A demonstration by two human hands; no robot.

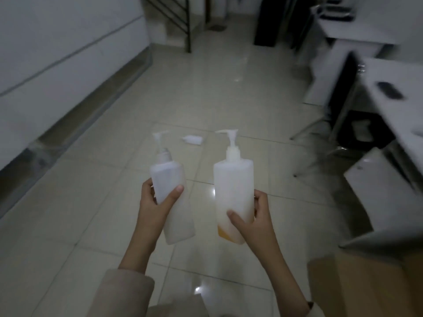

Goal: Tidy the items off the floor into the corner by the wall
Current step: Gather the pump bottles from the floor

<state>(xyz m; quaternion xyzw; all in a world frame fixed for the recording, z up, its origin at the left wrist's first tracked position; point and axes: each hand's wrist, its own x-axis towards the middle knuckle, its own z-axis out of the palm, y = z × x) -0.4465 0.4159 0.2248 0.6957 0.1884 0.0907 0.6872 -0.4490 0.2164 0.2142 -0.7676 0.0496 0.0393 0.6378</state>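
Observation:
My left hand (155,207) grips a white pump bottle (170,179), held upright above the tiled floor. My right hand (254,218) holds a second, taller white pump bottle (233,184) with a little orange liquid at its bottom. Both bottles are side by side in front of me, pump heads pointing up. A small white bottle (193,140) lies on its side on the floor tiles farther ahead, between the two held bottles.
A white wall with a dark skirting (68,124) runs along the left. White desks (393,106) and a chair (384,186) stand on the right, with a cardboard box (366,289) at the lower right. A metal stair rail (183,24) is at the far end.

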